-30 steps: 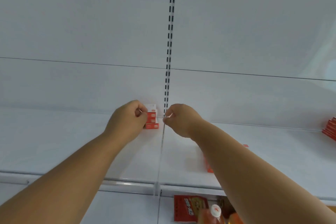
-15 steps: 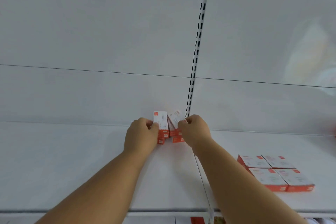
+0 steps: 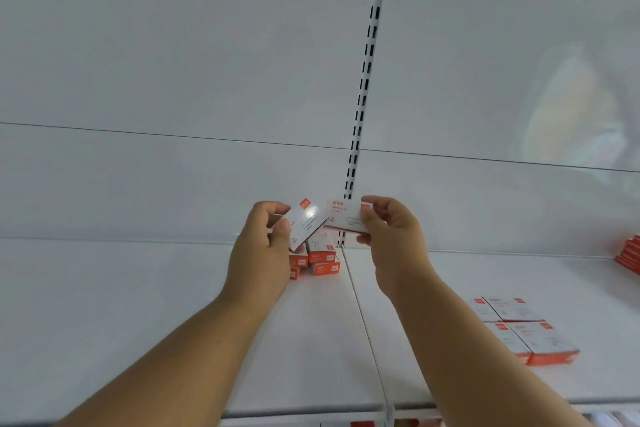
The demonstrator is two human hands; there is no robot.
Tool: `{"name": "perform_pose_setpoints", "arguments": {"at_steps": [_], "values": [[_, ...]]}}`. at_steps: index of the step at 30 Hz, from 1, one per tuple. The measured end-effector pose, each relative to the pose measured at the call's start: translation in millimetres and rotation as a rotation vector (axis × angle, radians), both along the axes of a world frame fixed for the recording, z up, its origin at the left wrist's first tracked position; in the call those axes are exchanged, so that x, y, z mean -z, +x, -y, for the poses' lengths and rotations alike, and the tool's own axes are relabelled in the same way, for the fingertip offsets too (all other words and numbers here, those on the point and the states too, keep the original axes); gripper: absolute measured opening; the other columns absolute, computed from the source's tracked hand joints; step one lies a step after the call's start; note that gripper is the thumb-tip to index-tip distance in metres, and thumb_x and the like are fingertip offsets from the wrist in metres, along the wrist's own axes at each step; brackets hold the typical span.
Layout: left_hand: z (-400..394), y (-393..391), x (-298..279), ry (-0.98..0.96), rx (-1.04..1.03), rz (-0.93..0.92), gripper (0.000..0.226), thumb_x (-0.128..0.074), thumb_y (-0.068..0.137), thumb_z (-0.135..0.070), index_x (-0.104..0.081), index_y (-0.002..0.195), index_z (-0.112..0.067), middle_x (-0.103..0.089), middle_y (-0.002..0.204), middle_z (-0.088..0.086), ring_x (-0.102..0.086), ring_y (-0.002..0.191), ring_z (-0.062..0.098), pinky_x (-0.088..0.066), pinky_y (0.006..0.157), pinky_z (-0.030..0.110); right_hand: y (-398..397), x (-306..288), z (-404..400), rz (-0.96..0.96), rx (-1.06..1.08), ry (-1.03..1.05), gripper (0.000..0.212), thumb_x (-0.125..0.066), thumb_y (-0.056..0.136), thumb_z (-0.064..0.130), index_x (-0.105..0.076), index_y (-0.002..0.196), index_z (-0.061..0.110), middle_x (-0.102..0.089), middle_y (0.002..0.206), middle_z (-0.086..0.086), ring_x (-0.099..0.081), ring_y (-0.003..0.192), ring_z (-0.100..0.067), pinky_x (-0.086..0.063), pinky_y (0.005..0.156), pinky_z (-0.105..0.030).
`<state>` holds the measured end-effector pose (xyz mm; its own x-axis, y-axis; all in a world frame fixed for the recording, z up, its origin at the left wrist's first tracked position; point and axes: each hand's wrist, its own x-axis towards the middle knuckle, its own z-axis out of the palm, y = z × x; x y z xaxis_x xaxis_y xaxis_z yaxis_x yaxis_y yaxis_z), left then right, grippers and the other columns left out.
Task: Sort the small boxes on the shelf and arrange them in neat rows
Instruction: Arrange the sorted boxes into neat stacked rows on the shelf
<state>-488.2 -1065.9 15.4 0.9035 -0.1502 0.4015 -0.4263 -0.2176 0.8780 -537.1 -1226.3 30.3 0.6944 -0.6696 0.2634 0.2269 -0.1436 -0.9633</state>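
Both hands have lifted clear of the stack (image 3: 320,258) at the shelf (image 3: 138,305) back, left grip (image 3: 263,246) and right grip (image 3: 391,236) each pinching one small box, ready for placing in rows.

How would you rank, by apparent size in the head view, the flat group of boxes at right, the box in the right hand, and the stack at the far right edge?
1. Flat group of boxes.
2. Box in the right hand and far-right stack: look alike; the stack is cropped and farther away, so unranked.

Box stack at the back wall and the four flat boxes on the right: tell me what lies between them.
Head view: bare white shelf between stack and four boxes, crossed by the right forearm.
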Motion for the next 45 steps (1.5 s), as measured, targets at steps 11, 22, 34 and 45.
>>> {"name": "perform_pose_setpoints", "arguments": {"at_steps": [11, 22, 34, 45], "values": [[93, -47, -23, 0.249, 0.196, -0.056, 0.018, -0.043, 0.104, -0.024, -0.058, 0.097, -0.03, -0.062, 0.095, -0.009, -0.068, 0.072, 0.016, -0.061, 0.07, 0.034, -94, -24, 127, -0.101, -0.12, -0.03, 0.009, -0.062, 0.094, 0.009, -0.069, 0.089, 0.01, -0.07, 0.085, -0.011, -0.061, 0.074, -0.02, -0.046, 0.061, -0.028], [195, -65, 3, 0.521, 0.14, -0.168, 0.02, -0.045, 0.102, -0.022, -0.064, 0.094, -0.026, -0.066, 0.097, -0.004, -0.069, 0.08, 0.018, -0.06, 0.075, 0.037, -114, 16, 244, -0.606, -0.167, -0.28, 0.007, -0.064, 0.09, 0.014, -0.069, 0.086, 0.011, -0.073, 0.086, -0.012, -0.063, 0.072, -0.021, -0.05, 0.065, -0.033], [197, -69, 22, 0.579, 0.184, -0.108, 0.009, -0.065, 0.093, -0.025, -0.071, 0.089, -0.03, -0.069, 0.091, -0.015, -0.066, 0.083, 0.008, -0.055, 0.072, 0.029, -111, 26, 239, -0.699, -0.268, -0.713, 0.019, -0.056, 0.094, 0.019, -0.074, 0.1, 0.02, -0.071, 0.099, 0.005, -0.065, 0.092, -0.016, -0.053, 0.081, -0.032], [162, -60, 5, 0.583, 0.187, 0.005, 0.005, -0.064, 0.092, -0.03, -0.065, 0.097, -0.033, -0.063, 0.096, -0.021, -0.058, 0.076, -0.001, -0.043, 0.063, 0.022, -95, 2, 201, -0.706, -0.163, -1.027, 0.025, -0.057, 0.092, 0.039, -0.064, 0.112, 0.026, -0.06, 0.108, 0.008, -0.059, 0.092, -0.014, -0.05, 0.082, -0.029]]}}
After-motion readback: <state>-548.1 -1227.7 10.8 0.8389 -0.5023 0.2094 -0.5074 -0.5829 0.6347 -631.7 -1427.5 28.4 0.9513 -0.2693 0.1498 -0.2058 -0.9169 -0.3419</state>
